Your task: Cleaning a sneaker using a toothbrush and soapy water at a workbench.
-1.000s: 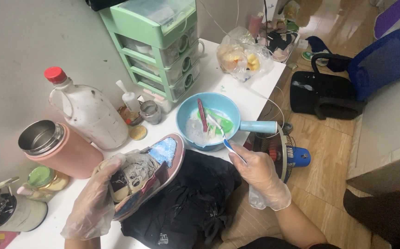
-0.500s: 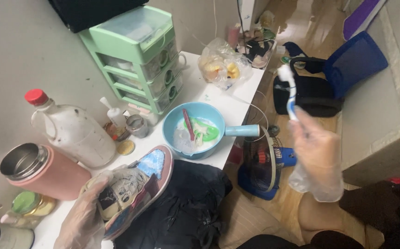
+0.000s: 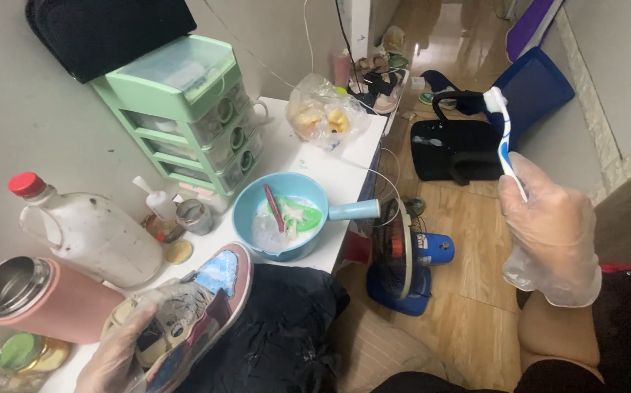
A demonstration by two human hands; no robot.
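Right hand [image 3: 552,229], in a clear plastic glove, is raised well clear of the table [image 3: 344,164], out over the wooden floor [image 3: 475,306]. Its fingers [image 3: 530,200] are curled closed around the handle of a blue-and-white toothbrush [image 3: 502,138]; the brush is held upright, slightly tilted, with the white bristle head standing above the fingertips. Beyond the bristle head, on the floor, a black bag [image 3: 457,149] is seen; below and to the inner side of the fingers a small blue fan [image 3: 403,262] stands on the floor.

Left hand [image 3: 115,356], also gloved, is seen at the lower edge of the view. Its fingers [image 3: 141,331] are wrapped over the upper of a worn sneaker [image 3: 184,320] with a pink sole rim and a blue toe patch; the shoe is gripped from above and tilted, toe pointing away from the fingers toward a light blue basin [image 3: 279,218]. The basin lies just past the toe, not touching it as far as can be told, and holds soapy water, a green item and a red-handled brush [image 3: 272,207].

Beside the left fingers, toward the wall, a pink flask [image 3: 46,298] with an open steel mouth is noted, and past it a cloudy plastic jug [image 3: 93,233] with a red cap. A green drawer unit [image 3: 184,109] stands farther off. A black cloth [image 3: 279,335] lies directly under the sneaker's sole side.
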